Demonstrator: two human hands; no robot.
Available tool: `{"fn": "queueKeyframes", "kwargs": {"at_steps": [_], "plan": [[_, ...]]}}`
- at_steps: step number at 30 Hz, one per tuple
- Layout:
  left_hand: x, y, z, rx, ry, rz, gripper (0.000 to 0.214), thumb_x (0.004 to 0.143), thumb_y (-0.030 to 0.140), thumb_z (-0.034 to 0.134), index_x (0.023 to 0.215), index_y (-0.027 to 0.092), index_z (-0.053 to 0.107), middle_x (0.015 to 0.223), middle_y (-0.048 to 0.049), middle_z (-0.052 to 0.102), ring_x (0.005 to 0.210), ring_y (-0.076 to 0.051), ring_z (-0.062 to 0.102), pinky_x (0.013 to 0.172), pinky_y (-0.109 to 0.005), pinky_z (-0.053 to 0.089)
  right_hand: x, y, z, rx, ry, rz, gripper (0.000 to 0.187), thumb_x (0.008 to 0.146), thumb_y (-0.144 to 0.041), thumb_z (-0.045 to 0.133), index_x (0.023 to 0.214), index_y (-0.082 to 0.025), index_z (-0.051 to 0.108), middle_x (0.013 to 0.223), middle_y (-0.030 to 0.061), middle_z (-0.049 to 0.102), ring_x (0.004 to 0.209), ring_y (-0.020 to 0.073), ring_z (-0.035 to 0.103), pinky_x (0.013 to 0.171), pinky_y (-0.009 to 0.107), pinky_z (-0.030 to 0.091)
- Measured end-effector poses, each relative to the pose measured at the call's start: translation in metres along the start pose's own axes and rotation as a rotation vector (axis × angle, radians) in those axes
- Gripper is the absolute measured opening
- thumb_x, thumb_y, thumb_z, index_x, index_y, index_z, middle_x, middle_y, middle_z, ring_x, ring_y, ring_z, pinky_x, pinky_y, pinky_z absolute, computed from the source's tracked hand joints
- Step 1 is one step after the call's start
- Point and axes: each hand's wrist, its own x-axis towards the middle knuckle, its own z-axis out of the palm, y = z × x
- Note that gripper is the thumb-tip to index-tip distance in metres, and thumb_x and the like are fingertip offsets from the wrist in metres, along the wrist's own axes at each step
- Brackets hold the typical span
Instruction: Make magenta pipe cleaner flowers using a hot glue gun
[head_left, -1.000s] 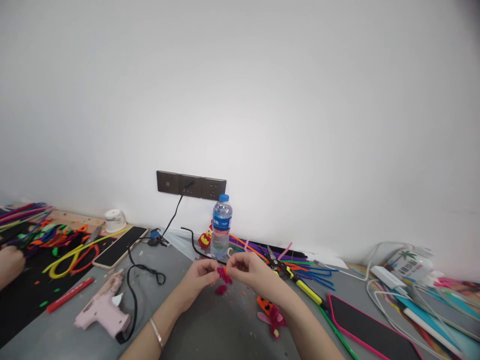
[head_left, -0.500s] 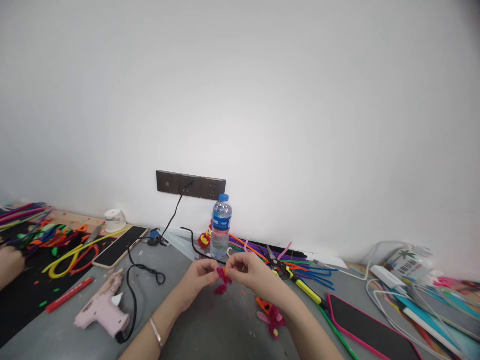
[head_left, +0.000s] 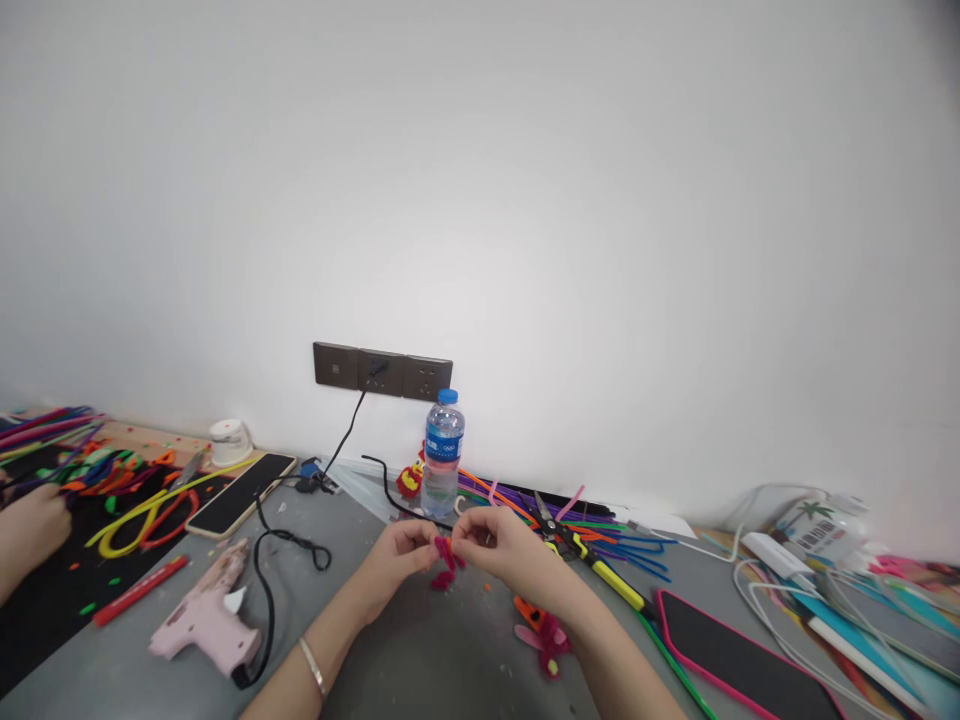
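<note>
My left hand (head_left: 394, 565) and my right hand (head_left: 504, 550) meet just above the grey table (head_left: 420, 670), both pinching a small twisted piece of pink-red pipe cleaner (head_left: 445, 560). Its lower end hangs down between my thumbs. A silver bracelet (head_left: 313, 665) circles my left wrist. On the table below my right forearm lies a small orange and pink pipe-cleaner figure (head_left: 543, 628).
A water bottle (head_left: 442, 452) stands behind my hands, with a bundle of coloured pipe cleaners (head_left: 592, 520) and pliers (head_left: 592, 560) to its right. A pink glue gun (head_left: 206, 615) and two phones (head_left: 240, 492) (head_left: 739, 665) lie nearby. Another person's hand (head_left: 30, 530) works at far left.
My hands have stayed in place, slightly turning the pink-red piece. The other person's hand at far left has moved a little to the right.
</note>
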Motion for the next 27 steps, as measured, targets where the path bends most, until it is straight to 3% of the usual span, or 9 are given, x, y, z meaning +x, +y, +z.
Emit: {"fn": "queueKeyframes", "kwargs": {"at_steps": [10,16,21,27], "plan": [[0.0,-0.001,0.0,0.028,0.029,-0.004,0.026,0.07,0.038,0.073,0.067,0.014,0.064,0.061,0.0021,0.051,0.058,-0.011,0.039,0.057,-0.021,0.031,0.0,0.001,-0.006,-0.019,0.024,-0.017,0.009,0.074,-0.022,0.06,0.07,-0.016,0.066,0.058,-0.0021,0.056,0.053,0.0111,0.043,0.051,0.023,0.032],[0.002,-0.003,-0.002,0.086,0.063,0.03,0.024,0.073,0.037,0.07,0.067,0.015,0.061,0.06,0.0036,0.048,0.056,-0.01,0.038,0.055,-0.021,0.03,0.001,0.008,-0.032,-0.117,0.241,-0.005,0.015,0.073,-0.032,0.062,0.071,-0.017,0.065,0.057,-0.0021,0.051,0.054,0.0126,0.039,0.052,0.024,0.03],[-0.002,-0.002,0.004,0.54,0.033,0.186,0.011,0.077,0.022,0.063,0.068,0.016,0.061,0.067,-0.0002,0.054,0.062,-0.014,0.047,0.058,-0.023,0.035,-0.005,0.011,-0.053,-0.062,0.309,-0.013,0.028,0.075,-0.044,0.059,0.069,-0.017,0.061,0.056,-0.0031,0.046,0.053,0.0121,0.038,0.051,0.025,0.028],[-0.008,-0.006,0.018,1.078,-0.199,0.429,0.014,0.078,0.007,0.057,0.078,0.02,0.063,0.08,-0.004,0.064,0.08,-0.018,0.056,0.069,-0.026,0.038,-0.012,0.006,-0.063,-0.053,0.364,-0.023,0.032,0.077,-0.049,0.057,0.069,-0.017,0.058,0.055,-0.0042,0.043,0.052,0.0119,0.038,0.051,0.026,0.029]]}}
